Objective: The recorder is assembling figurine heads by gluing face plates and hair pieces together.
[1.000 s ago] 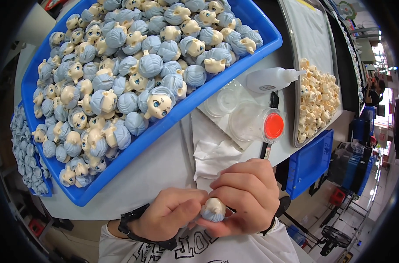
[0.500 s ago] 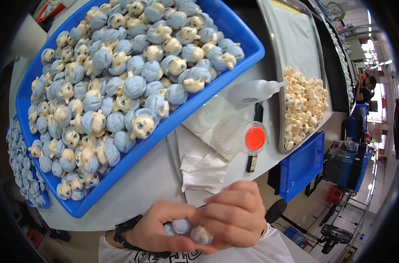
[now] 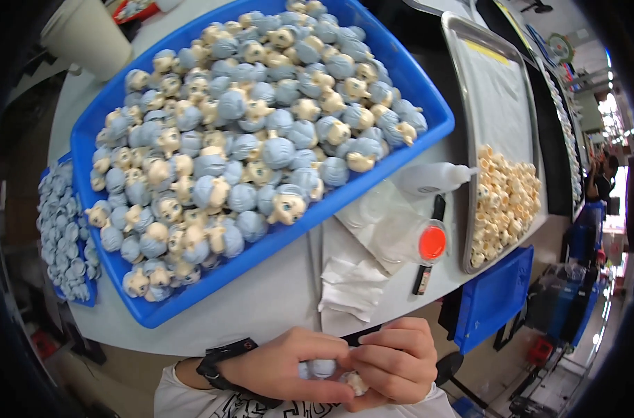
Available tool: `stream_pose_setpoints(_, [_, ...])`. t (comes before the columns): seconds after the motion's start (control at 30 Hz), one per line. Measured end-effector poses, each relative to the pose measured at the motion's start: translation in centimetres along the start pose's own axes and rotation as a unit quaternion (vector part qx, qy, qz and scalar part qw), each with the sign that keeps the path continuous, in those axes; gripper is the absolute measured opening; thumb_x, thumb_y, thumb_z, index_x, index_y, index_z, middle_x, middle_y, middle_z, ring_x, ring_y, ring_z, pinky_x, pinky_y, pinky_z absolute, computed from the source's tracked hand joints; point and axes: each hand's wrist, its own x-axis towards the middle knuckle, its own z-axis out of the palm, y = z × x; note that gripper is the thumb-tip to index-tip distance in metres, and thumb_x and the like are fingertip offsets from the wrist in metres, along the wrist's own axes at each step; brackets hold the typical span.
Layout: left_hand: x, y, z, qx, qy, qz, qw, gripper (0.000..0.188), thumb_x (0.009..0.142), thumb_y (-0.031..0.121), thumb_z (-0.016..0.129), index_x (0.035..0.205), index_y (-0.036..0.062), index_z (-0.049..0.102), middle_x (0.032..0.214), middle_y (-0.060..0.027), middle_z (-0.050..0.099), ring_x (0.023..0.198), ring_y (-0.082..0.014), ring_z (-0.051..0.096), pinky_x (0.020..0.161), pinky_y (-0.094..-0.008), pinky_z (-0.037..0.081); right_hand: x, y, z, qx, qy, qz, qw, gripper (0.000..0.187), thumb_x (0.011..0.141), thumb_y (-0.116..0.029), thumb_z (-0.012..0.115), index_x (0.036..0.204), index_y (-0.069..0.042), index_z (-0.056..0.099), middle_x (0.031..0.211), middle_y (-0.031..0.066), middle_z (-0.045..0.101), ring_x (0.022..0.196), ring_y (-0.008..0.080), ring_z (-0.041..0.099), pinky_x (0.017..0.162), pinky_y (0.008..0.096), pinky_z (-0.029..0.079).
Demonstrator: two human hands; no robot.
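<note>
Close to my body, both hands are together over the front of my shirt. My left hand (image 3: 289,366) is curled around small doll-head parts, with a rounded light-blue hair piece (image 3: 322,368) showing between thumb and fingers. A cream-coloured doll head (image 3: 355,382) shows low between the hands, partly covered by fingers. My right hand (image 3: 397,359) is closed over it, fingertips bent and meeting the left hand's fingers. Exactly how the pieces fit together is hidden. Beyond lies a big blue tray (image 3: 261,268) heaped with blue-haired doll heads (image 3: 279,153).
A metal tray (image 3: 498,90) at right holds cream hollow parts (image 3: 501,202). Near it are a white squeeze bottle (image 3: 435,179), a round container with red inside (image 3: 432,242) and white cloth (image 3: 352,287). Blue hair pieces (image 3: 63,230) fill a bin at left. A blue crate (image 3: 495,299) stands lower right.
The whole view has shifted, so the table things appear farther right, and the hands lower and to the right. Both hands still hold the doll pieces, with the fingers slightly rearranged.
</note>
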Motion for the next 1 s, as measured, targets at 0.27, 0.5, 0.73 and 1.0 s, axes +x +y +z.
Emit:
stream_pose_setpoints(0.27, [-0.3, 0.5, 0.2, 0.006, -0.003, -0.050, 0.999, 0.028, 0.080, 0.026, 0.067, 0.081, 0.0019, 0.054, 0.073, -0.0018, 0.054, 0.066, -0.0094, 0.049, 0.059, -0.0246, 0.041, -1.0, -1.0, 0.6, -0.005, 0.069, 0.050, 0.996, 0.031, 0.064, -0.034, 0.074, 0.072, -0.006, 0.062, 0.071, 0.0030, 0.062, 0.065, 0.0199, 0.056, 0.056, 0.0292, 0.042])
stream_pose_setpoints(0.5, [-0.5, 1.5, 0.3, 0.042, -0.006, -0.090, 0.995, 0.030, 0.077, 0.023, 0.069, 0.095, -0.0002, 0.060, 0.082, -0.0065, 0.059, 0.077, -0.0142, 0.055, 0.067, -0.0251, 0.043, -0.5, -1.3, -1.4, 0.062, -0.003, 0.109, 0.992, 0.057, 0.056, -0.047, 0.079, 0.089, -0.004, 0.061, 0.083, 0.0077, 0.060, 0.072, 0.0230, 0.056, 0.062, 0.0319, 0.044])
stream_pose_setpoints(0.73, [-4.1, 3.8, -1.0, -0.303, 0.215, 0.120, 0.921, 0.055, 0.087, 0.054, 0.044, 0.095, 0.0010, 0.057, 0.066, -0.0055, 0.052, 0.050, -0.0123, 0.047, 0.040, -0.0266, 0.036, -0.3, 2.6, -8.1, -0.046, 0.242, 0.341, 0.907, 0.045, 0.074, -0.008, 0.064, 0.115, 0.001, 0.049, 0.084, 0.0072, 0.059, 0.073, 0.0130, 0.054, 0.062, 0.0258, 0.043])
stream_pose_setpoints(1.0, [-5.9, 5.9, 1.4, -0.108, 0.094, 0.312, 0.939, 0.026, 0.089, 0.031, 0.047, 0.087, 0.0062, 0.051, 0.071, -0.0049, 0.048, 0.048, -0.0132, 0.037, 0.044, -0.0241, 0.030, 6.0, 9.3, -7.5, -0.028, -0.096, 0.397, 0.912, 0.050, 0.071, -0.010, 0.070, 0.114, 0.001, 0.049, 0.061, 0.0054, 0.052, 0.055, 0.0140, 0.050, 0.051, 0.0272, 0.039])
